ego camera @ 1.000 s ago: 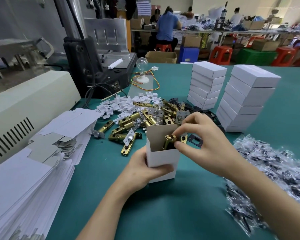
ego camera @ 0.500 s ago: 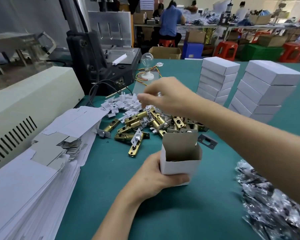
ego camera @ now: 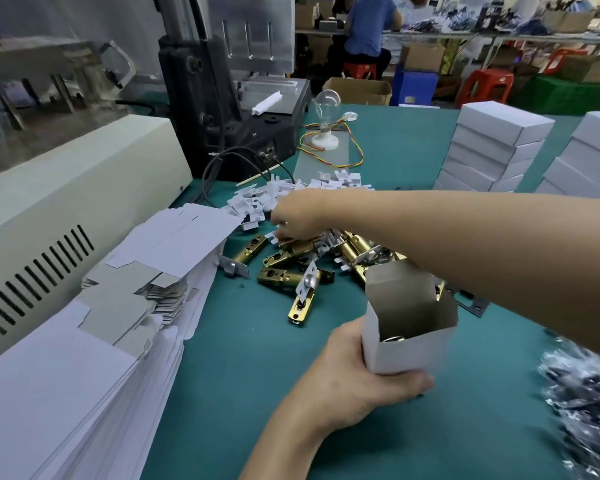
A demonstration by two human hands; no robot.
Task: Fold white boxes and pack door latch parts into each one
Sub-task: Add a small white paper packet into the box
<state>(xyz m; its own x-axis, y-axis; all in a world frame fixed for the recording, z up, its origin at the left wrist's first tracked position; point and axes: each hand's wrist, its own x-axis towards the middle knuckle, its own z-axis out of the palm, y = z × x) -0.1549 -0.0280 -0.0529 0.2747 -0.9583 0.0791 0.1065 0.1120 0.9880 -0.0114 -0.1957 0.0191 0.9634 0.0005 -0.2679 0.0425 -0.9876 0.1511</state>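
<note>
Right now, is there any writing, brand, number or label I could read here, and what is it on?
No text can be read anywhere.
The stacked white boxes: blank faces.
The open box in the left hand: plain, unprinted.
The cream machine: only vent slots, no label in view.
The black machine: any markings too small to read.
The cardboard cartons at the back: too blurred to read.

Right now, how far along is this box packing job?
Done: two stacks of closed white boxes at the far right. In hand: the left hand holds an open box with a metal part inside, while the right hand reaches among the small white card pieces; its grip is unclear. Left: many brass latches loose on the table and a pile of flat box blanks.
</note>
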